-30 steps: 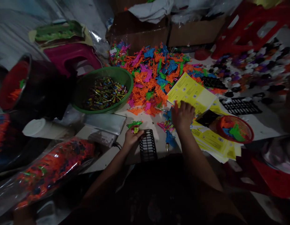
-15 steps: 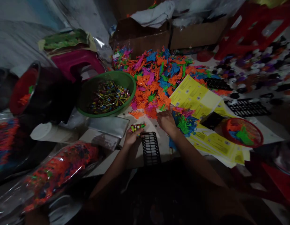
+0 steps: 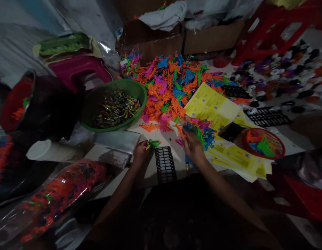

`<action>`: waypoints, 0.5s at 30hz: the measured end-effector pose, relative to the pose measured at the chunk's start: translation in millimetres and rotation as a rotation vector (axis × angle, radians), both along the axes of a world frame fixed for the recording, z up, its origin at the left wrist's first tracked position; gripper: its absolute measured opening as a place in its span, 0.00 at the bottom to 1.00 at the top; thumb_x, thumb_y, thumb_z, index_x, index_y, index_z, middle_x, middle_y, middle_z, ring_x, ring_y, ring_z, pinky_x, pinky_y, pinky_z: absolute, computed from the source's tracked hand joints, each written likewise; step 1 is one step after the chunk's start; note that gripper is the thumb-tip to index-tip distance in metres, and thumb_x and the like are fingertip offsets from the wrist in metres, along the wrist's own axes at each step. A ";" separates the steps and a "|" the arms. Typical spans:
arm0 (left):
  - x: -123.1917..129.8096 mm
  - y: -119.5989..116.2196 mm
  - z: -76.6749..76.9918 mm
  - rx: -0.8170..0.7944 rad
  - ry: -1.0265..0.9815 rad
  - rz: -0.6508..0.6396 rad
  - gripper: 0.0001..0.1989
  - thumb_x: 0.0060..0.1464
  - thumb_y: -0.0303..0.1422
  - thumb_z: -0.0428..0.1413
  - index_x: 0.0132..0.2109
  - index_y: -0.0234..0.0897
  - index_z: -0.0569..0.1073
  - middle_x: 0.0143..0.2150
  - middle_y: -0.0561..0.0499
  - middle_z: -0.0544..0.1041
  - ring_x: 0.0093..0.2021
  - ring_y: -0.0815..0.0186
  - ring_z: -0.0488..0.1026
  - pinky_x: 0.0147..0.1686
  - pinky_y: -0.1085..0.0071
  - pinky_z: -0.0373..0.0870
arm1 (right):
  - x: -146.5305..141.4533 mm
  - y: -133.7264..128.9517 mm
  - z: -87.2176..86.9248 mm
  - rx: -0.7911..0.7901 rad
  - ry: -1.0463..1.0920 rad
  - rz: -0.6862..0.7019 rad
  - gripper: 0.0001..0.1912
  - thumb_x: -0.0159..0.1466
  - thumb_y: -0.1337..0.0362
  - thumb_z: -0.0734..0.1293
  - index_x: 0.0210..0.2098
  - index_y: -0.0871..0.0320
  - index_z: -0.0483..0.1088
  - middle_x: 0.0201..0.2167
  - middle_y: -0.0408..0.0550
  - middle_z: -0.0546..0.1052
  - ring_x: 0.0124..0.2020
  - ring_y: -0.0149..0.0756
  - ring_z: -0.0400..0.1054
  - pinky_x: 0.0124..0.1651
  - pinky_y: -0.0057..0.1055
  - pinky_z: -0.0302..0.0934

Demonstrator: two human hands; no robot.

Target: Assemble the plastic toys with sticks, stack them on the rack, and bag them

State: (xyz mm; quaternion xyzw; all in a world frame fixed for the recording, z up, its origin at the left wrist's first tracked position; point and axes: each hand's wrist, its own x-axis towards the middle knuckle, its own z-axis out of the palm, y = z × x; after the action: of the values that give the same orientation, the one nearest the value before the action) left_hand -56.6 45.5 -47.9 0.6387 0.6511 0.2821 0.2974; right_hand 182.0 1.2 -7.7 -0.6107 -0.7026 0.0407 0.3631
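My left hand (image 3: pixel 141 152) is closed round a small bundle, with a green plastic piece (image 3: pixel 154 143) sticking out to the right. My right hand (image 3: pixel 192 146) pinches an orange plastic piece (image 3: pixel 181 131) at the near edge of the heap. A black plastic rack (image 3: pixel 165 164) lies on the table between my hands. The large heap of coloured plastic pieces (image 3: pixel 163 93) spreads beyond them. Left of the heap, a green basin (image 3: pixel 85 119) holds many small, shiny cylindrical items.
Yellow printed sheets (image 3: pixel 215 107) lie at the right, with a black box (image 3: pixel 231 132) and a red basket (image 3: pixel 282 147) on them. Clear plastic packets (image 3: pixel 117 140) and a white cup (image 3: pixel 43 150) are at the left. A filled plastic bag (image 3: pixel 69 191) lies at the lower left.
My right hand has drawn back from the heap toward me and now holds an orange piece. My left hand has turned slightly round its bundle. The whole view has shifted a little.
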 end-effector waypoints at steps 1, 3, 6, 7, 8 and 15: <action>3.7 4.0 -0.2 -0.014 0.004 -0.027 0.08 0.44 0.31 0.55 0.35 0.38 0.74 0.35 0.49 0.76 0.38 0.63 0.71 0.41 0.70 0.64 | -1.2 -17.7 -11.4 -0.006 0.002 0.018 0.19 0.64 0.64 0.53 0.52 0.60 0.63 0.46 0.54 0.72 0.47 0.37 0.65 0.50 0.36 0.61; 17.6 15.5 -0.5 0.003 -0.051 -0.081 0.07 0.42 0.29 0.56 0.33 0.39 0.74 0.33 0.50 0.76 0.36 0.63 0.71 0.40 0.70 0.64 | -3.3 -43.4 -37.1 -0.070 -0.045 0.115 0.19 0.63 0.65 0.54 0.51 0.58 0.65 0.45 0.53 0.73 0.47 0.38 0.66 0.49 0.36 0.63; 46.5 34.6 0.9 0.033 -0.232 -0.196 0.07 0.40 0.26 0.57 0.32 0.38 0.74 0.31 0.50 0.75 0.34 0.64 0.71 0.39 0.71 0.64 | -2.4 -47.2 -61.4 -0.156 -0.062 0.182 0.20 0.63 0.67 0.52 0.52 0.55 0.65 0.48 0.51 0.72 0.51 0.37 0.64 0.52 0.39 0.60; 55.6 38.8 2.8 0.027 -0.301 -0.225 0.08 0.39 0.25 0.58 0.32 0.38 0.74 0.31 0.50 0.75 0.34 0.65 0.71 0.39 0.72 0.64 | -0.9 -40.6 -62.0 -0.161 -0.033 0.156 0.20 0.64 0.67 0.52 0.53 0.56 0.64 0.49 0.51 0.71 0.52 0.36 0.63 0.53 0.39 0.60; 63.3 40.8 5.9 0.018 -0.374 -0.236 0.08 0.38 0.25 0.59 0.31 0.38 0.74 0.31 0.50 0.75 0.34 0.66 0.70 0.39 0.72 0.64 | 1.1 -32.3 -58.8 -0.149 0.002 0.119 0.21 0.64 0.67 0.51 0.53 0.56 0.64 0.50 0.51 0.70 0.52 0.36 0.63 0.53 0.39 0.60; 60.1 -7.7 50.4 -0.463 -1.060 -0.121 0.15 0.38 0.37 0.62 0.33 0.35 0.70 0.30 0.52 0.73 0.29 0.69 0.71 0.30 0.73 0.67 | 16.7 -13.2 -2.2 -0.019 -0.105 0.240 0.20 0.62 0.72 0.54 0.46 0.49 0.70 0.51 0.46 0.69 0.56 0.35 0.57 0.56 0.41 0.55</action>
State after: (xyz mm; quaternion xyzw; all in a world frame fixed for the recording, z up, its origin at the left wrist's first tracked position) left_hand 3.5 37.8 2.5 0.3646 0.4206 0.3963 0.7301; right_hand 198.8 -12.1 -9.9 -0.5269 -0.7883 0.0583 0.3125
